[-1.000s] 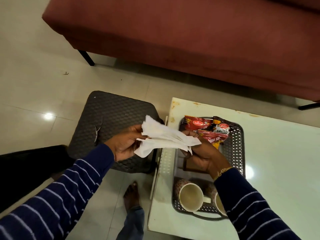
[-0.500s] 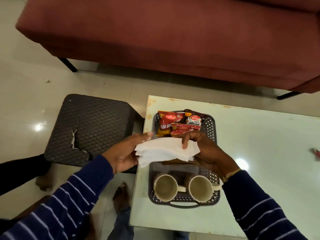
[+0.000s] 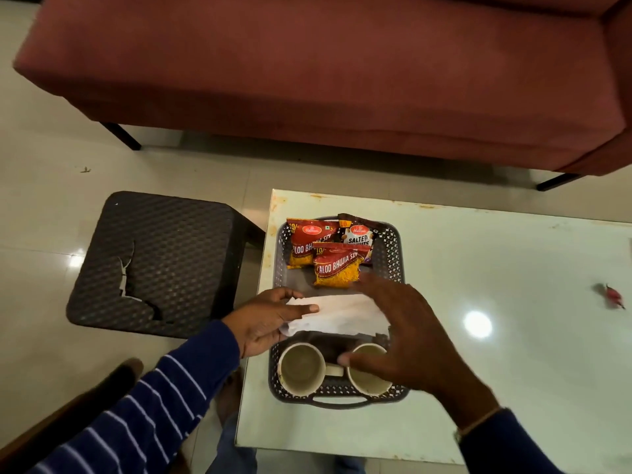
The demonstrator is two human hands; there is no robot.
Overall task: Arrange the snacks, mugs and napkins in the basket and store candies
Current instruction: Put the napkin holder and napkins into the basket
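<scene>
On the white table [image 3: 513, 302] the basket [image 3: 398, 254] holds snack packets [image 3: 337, 268] and two mugs [image 3: 301, 369]. My left hand [image 3: 263, 323] pinches the folded napkins [image 3: 342, 316] between them; my right hand [image 3: 407, 340] hovers spread, empty. Released carelessly, the napkins may unfold or slide into a mug.

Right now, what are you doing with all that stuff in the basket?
A person is packing a dark basket on the white table. The left hand holds a folded white napkin over the middle, between the snack packets at the far end and two mugs at the near end. The right hand hovers open above. A candy waits on the table.
</scene>
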